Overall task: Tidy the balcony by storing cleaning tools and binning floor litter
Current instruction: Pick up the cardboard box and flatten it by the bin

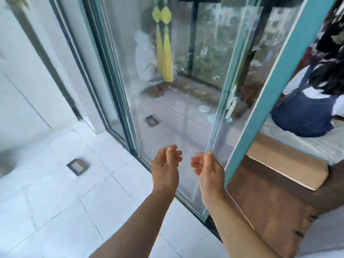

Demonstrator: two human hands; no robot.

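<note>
Our right hand (206,165) pinches the near edge of the sliding glass door (214,116), presumably to slide it; our left hand (165,162) hovers beside it, released (fingers loosely curled). No cleaning tools or litter show on the white tiled floor (55,192).

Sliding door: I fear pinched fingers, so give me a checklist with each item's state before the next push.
1. Right hand on the sliding door edge: ok, thumb at the edge.
2. Left hand free: ok, open, holds nothing.
3. Left hand clear of the door edge: ok.
4. Doorway partly open: ok, wooden floor shows.
5. Seated person clear of the door's path: cannot tell.
6. Floor track free of litter: cannot tell.
</note>
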